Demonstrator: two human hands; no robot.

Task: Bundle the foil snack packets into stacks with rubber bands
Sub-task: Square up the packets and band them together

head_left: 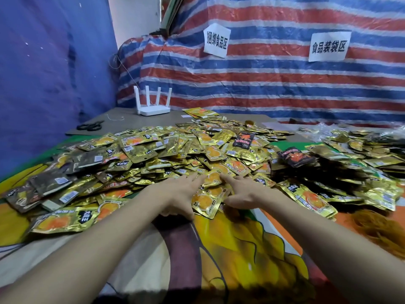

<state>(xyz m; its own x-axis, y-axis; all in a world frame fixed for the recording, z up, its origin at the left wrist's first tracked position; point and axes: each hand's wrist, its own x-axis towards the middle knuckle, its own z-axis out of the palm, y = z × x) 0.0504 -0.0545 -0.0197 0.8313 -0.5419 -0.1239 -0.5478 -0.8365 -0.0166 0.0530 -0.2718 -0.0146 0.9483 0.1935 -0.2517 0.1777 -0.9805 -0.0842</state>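
Observation:
A wide heap of gold foil snack packets (166,154) covers the middle of the table. At its near edge lies a small overlapping group of gold packets (208,197) with orange pictures. My left hand (179,194) rests on the left side of that group, fingers stretched forward over the packets. From the right, my right hand (243,191) touches the same group, its index finger pointing onto the top packet (213,179). A loose pile of orange rubber bands (379,227) lies at the right near edge.
Two black packets (244,139) (295,157) lie among the gold ones. More packets (361,150) are piled at the right. A white router (153,103) and black scissors (91,126) sit at the far left. A striped tarp (263,80) hangs behind. A printed cloth (219,249) covers the near table.

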